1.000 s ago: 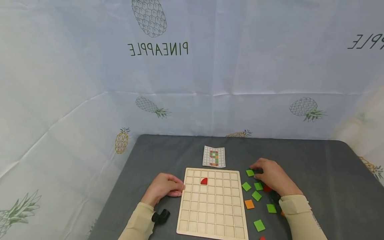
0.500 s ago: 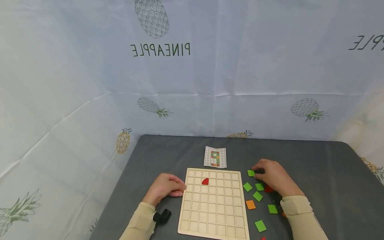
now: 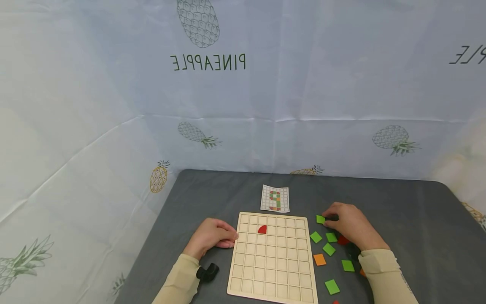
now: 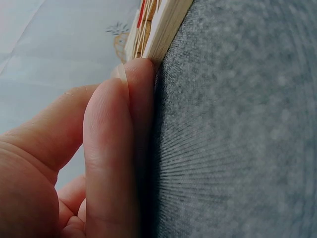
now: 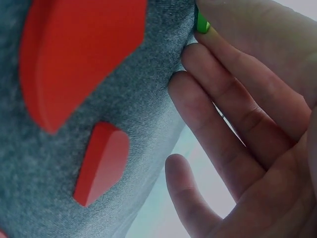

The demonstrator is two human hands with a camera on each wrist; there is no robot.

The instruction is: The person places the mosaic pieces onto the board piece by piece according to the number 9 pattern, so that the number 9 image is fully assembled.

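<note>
In the head view, a pale wooden grid board [image 3: 271,264] lies on the dark table with one red quarter-circle piece [image 3: 262,229] in an upper square. My left hand [image 3: 213,237] rests at the board's left edge; the left wrist view has its fingertips [image 4: 141,74] right against the wooden side. At the board's upper right, my right hand [image 3: 351,223] pinches a green square tile [image 3: 320,219] between thumb and index finger, low over the table. In the right wrist view most of that tile [image 5: 202,24] is hidden by the thumb, and the other fingers are spread.
Loose green tiles [image 3: 316,237], an orange tile [image 3: 319,259] and red pieces [image 3: 343,240] lie right of the board, some partly under the right forearm. A small pattern card [image 3: 275,198] lies behind the board. A pineapple-print curtain [image 3: 322,84] backs the table.
The whole head view has shifted slightly, moving everything a little to the right in the picture. Both hands keep their places beside the board and at the green square tile.
</note>
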